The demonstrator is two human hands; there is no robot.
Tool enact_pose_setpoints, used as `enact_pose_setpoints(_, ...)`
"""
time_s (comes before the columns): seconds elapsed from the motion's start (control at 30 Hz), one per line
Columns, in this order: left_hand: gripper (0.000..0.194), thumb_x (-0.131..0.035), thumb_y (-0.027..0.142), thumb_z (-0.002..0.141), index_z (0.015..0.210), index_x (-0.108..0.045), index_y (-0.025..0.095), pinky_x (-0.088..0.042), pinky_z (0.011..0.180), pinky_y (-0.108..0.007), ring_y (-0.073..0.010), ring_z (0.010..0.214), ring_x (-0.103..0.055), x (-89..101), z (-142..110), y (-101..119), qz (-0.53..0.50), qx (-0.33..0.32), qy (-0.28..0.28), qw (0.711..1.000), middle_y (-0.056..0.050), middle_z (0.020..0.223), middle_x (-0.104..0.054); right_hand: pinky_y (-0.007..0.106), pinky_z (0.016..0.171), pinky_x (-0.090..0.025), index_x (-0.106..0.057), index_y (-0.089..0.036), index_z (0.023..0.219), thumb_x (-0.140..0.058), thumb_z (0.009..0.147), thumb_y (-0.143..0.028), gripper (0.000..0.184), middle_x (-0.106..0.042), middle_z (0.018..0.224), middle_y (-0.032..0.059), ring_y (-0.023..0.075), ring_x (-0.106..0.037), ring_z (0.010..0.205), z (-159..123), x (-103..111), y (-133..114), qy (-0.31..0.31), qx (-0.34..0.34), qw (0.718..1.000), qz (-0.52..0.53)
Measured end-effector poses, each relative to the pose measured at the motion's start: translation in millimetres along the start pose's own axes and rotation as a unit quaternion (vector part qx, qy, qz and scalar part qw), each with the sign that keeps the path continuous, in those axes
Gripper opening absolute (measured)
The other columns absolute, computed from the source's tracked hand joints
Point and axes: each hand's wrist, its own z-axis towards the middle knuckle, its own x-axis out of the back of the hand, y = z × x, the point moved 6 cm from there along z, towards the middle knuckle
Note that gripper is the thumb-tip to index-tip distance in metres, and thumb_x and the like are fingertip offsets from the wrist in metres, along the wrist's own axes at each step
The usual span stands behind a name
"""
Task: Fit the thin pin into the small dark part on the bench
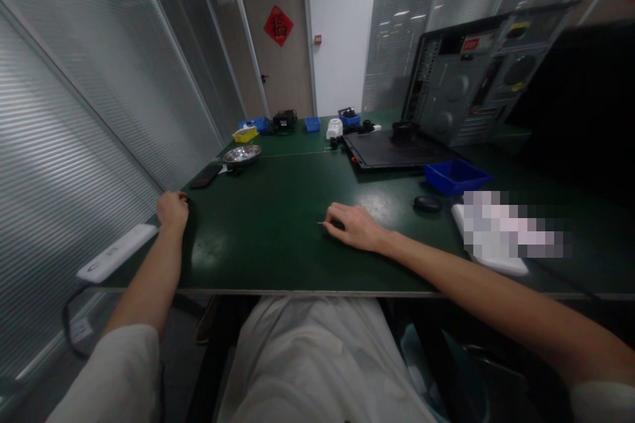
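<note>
Whitish sliver (320, 223) in right hand (354, 227)

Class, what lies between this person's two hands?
In the head view, bare green tabletop lies between the left hand and right hand, except a thin pale piece jutting from the right hand's pinch.

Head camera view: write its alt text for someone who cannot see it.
A person's right hand pinches a small, thin object at a green table, while the left hand is at the table's left edge near a long white block. Farther back are a metal bowl and a computer case.
</note>
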Motion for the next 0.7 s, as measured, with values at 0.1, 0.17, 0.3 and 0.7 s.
enact_pose_setpoints(0.1, 0.03, -0.056, 0.017, 0.094, 0.115, -0.073, 0.002, -0.04, 0.092, -0.034, -0.0218, 0.093, -0.053, 2.8, -4.0, 5.4, 0.023, -0.007, 0.002, 1.0, -0.012, 0.096, -0.064, 0.026, 0.063, -0.033, -0.06, -0.02, 0.099, -0.054, 0.1, -0.033, 0.014, -0.066, 0.098, 0.0027, 0.0138, -0.058, 0.076, -0.1, -0.6, 0.2, -0.001, 0.002, 1.0, 0.0)
enact_pose_setpoints(0.17, 0.031, -0.056, 0.017, 0.095, 0.116, -0.073, 0.002, -0.04, 0.092, -0.034, -0.0223, 0.095, -0.053, 4.2, -5.7, 7.6, 0.036, -0.01, 0.005, 0.999, -0.013, 0.099, -0.064, 0.026, 0.063, -0.033, -0.059, -0.02, 0.099, -0.053, 0.1, -0.033, 0.014, -0.066, 0.097, 0.0025, 0.0137, -0.059, 0.076, 0.0, -0.5, 0.0, 0.0, 0.005, 1.0, -0.001)
enact_pose_setpoints(0.3, 0.032, -0.055, 0.016, 0.094, 0.116, -0.073, 0.002, -0.041, 0.093, -0.037, -0.0249, 0.099, -0.052, 4.0, -5.9, 9.4, 0.061, -0.015, 0.007, 0.998, -0.017, 0.109, -0.062, 0.026, 0.064, -0.033, -0.06, -0.02, 0.098, -0.054, 0.1, -0.032, 0.014, -0.066, 0.098, 0.0027, 0.0138, -0.059, 0.077, 0.1, 0.4, -1.0, 0.001, 0.005, 1.0, -0.001)
enact_pose_setpoints(0.7, 0.028, -0.057, 0.015, 0.09, 0.108, -0.072, -0.001, -0.038, 0.098, -0.047, -0.0303, 0.107, -0.047, 2.9, -3.4, 11.2, 0.072, 0.007, 0.007, 0.997, -0.018, 0.101, -0.061, 0.026, 0.062, -0.033, -0.061, -0.021, 0.099, -0.054, 0.1, -0.034, 0.015, -0.065, 0.097, 0.0027, 0.0136, -0.058, 0.075, 0.0, -0.5, -0.3, -0.001, 0.008, 1.0, 0.005)
